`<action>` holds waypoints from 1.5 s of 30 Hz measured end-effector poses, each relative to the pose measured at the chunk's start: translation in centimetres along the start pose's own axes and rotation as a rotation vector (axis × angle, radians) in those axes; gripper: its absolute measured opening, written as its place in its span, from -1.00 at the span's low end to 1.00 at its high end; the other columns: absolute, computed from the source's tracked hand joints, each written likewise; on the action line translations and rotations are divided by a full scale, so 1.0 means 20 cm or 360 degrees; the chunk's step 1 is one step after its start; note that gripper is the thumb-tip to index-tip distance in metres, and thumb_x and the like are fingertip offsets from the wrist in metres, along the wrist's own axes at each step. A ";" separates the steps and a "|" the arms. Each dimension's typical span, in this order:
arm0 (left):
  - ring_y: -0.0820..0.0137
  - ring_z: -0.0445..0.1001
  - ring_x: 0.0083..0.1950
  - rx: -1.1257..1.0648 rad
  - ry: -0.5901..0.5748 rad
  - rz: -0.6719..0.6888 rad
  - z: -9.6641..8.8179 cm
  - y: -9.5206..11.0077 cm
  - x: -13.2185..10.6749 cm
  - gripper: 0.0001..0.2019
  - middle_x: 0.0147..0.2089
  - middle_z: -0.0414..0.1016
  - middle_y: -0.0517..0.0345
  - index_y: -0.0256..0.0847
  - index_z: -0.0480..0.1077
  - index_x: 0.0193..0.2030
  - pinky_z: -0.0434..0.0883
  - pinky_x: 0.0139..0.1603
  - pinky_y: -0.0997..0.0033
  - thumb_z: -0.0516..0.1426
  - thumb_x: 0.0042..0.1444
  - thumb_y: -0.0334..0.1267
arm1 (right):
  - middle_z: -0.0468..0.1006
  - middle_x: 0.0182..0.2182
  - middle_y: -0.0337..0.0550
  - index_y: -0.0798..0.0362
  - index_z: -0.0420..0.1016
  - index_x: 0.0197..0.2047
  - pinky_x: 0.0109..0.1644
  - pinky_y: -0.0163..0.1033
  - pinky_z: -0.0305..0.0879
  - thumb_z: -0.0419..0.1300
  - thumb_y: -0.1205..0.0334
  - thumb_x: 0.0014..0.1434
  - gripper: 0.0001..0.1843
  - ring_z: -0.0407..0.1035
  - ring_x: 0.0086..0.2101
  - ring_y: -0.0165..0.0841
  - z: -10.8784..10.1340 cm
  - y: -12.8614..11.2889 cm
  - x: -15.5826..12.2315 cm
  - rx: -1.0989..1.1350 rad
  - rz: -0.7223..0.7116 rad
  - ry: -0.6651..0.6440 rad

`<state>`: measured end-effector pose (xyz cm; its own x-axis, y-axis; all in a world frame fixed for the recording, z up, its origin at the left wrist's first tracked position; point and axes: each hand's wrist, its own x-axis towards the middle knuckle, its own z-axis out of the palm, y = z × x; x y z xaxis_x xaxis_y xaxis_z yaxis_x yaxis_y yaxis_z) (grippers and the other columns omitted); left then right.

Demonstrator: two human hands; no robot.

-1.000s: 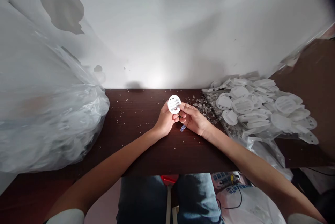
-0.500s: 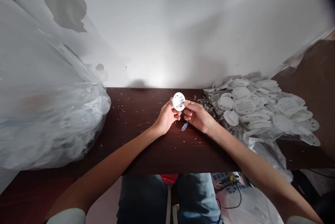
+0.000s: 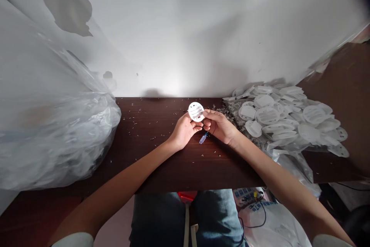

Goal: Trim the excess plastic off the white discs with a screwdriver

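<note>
My right hand [image 3: 222, 126] hides the far end of a translucent blue handle [image 3: 203, 138], which slants leftward toward me; whether I grip it, I cannot tell. Over the dark, smooth table [image 3: 173, 170], that hand and my left hand [image 3: 184, 130] pinch a round white disc [image 3: 196, 111], ridged face toward me, bars running crosswise.

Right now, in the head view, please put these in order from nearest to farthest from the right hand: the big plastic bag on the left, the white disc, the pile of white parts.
1. White disc: held between the left hand and the right hand.
2. Pile of white parts: over on the right side.
3. Big plastic bag: far left, beyond the left hand.
</note>
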<state>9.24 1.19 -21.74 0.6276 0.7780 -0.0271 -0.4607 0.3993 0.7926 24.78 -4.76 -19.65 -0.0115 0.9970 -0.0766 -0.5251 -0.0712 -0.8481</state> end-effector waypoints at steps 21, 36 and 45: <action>0.48 0.48 -0.41 0.0353 0.0313 0.0272 -0.08 0.00 0.04 -0.55 -0.31 0.58 0.05 -0.24 0.57 -0.22 0.40 -0.32 0.41 0.38 0.14 0.18 | 0.35 -0.50 -0.34 0.00 0.51 -0.27 -0.40 -0.28 0.11 0.54 0.03 0.06 -0.65 0.16 -0.49 -0.47 -0.06 -0.01 0.03 -0.0337 -0.0323 0.0286; 0.53 0.30 -0.40 0.0323 0.0187 0.0231 -0.09 0.00 0.04 -0.61 -0.44 0.40 0.19 -0.23 0.49 -0.37 0.23 -0.36 0.48 0.44 0.09 0.05 | 0.39 -0.43 -0.28 -0.02 0.52 -0.26 -0.42 -0.23 0.06 0.47 0.05 0.15 -0.73 0.15 -0.50 -0.46 -0.07 0.00 0.04 -0.0654 -0.0704 0.0408; 0.55 0.25 -0.48 0.0380 0.0224 0.0258 -0.09 0.02 0.06 -0.56 -0.48 0.36 0.21 -0.22 0.42 -0.42 0.14 -0.48 0.49 0.47 0.02 0.05 | 0.41 -0.42 -0.26 -0.02 0.50 -0.25 -0.43 -0.24 0.08 0.47 -0.01 0.16 -0.68 0.16 -0.49 -0.46 -0.06 0.00 0.04 -0.0686 -0.0719 0.0412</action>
<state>8.62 3.14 -22.46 0.4574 0.8883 0.0404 -0.3771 0.1526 0.9135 25.71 -4.07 -20.39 0.3620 0.8960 0.2572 -0.0434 0.2918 -0.9555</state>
